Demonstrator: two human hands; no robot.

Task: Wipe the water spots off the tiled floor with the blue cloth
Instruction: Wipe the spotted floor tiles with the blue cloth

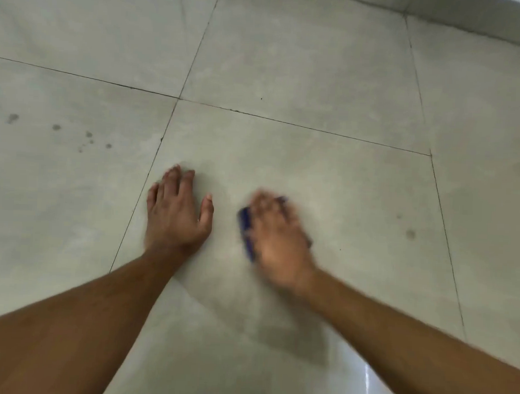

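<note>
My right hand (276, 237) presses flat on the blue cloth (246, 230), which lies on the pale tiled floor (304, 78); only the cloth's left edge and a far corner show from under the hand. The hand is blurred by motion. My left hand (176, 213) rests palm down on the same tile, fingers spread, holding nothing, a hand's width left of the cloth. Several dark water spots (56, 127) dot the tile to the far left. Another water spot (410, 234) sits to the right of the cloth.
Dark grout lines (301, 127) divide the large tiles. A damp, darker smear (290, 334) lies on the tile below my right hand. A raised skirting or wall base (472, 25) runs along the top right.
</note>
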